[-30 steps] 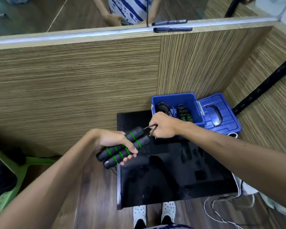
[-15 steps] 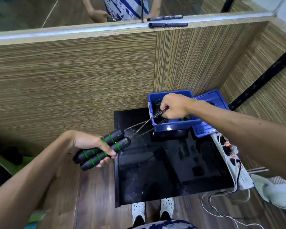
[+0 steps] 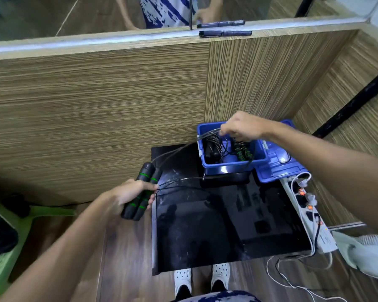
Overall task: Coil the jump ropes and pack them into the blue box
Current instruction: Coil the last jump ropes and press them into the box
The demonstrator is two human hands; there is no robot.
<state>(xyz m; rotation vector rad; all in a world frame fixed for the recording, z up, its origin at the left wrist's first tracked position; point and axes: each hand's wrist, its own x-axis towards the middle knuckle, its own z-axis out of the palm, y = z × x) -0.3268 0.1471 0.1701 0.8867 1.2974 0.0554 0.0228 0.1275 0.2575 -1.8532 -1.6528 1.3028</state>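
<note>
1. Head view: your left hand [image 3: 130, 194] is gripping both handles [image 3: 143, 191] at centre-left; your right hand [image 3: 241, 127] is pinching the cord [image 3: 175, 150] over the blue box [image 3: 227, 167].
2. That slack cord is risking snagging the packed ropes [image 3: 214, 144].

Head camera looks steeply down – close over the black table [image 3: 227, 225].

Blue box [image 3: 227, 166] open-topped — coiled ropes [image 3: 214, 147] fill floor; wood panel [image 3: 249, 83] close behind.

one blue box [image 3: 227, 165], two coiled ropes [image 3: 213, 146] inside, two handles [image 3: 143, 188] held, two pens [image 3: 225, 33].
</note>
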